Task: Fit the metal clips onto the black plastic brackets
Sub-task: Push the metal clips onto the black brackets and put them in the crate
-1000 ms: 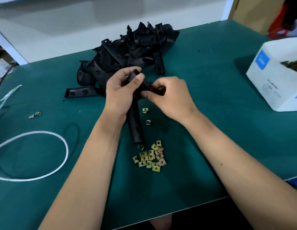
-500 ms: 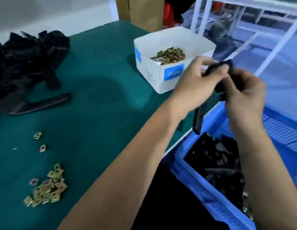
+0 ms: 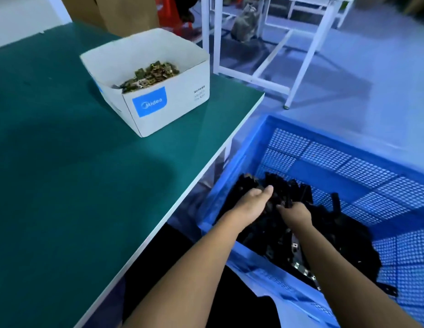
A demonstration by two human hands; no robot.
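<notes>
Head view: both hands down in blue crate [image 3: 251,147] beside green table [image 3: 64,185]. Left hand [image 3: 250,204] loosely open over black brackets [image 3: 343,235]; right hand [image 3: 295,215] grip unclear (fingers buried). Metal clips [image 3: 150,74] heaped in white box [image 3: 178,100].

Blue perforated crate [image 3: 343,159], black brackets [image 3: 348,235]

Cool, bluish, fairly dim light. A broad soft shadow darkens the green table [image 3: 64,162] left of the left hand [image 3: 250,204]. Motion blur softens both hands; wide-angle distortion bends the frame edges.
</notes>
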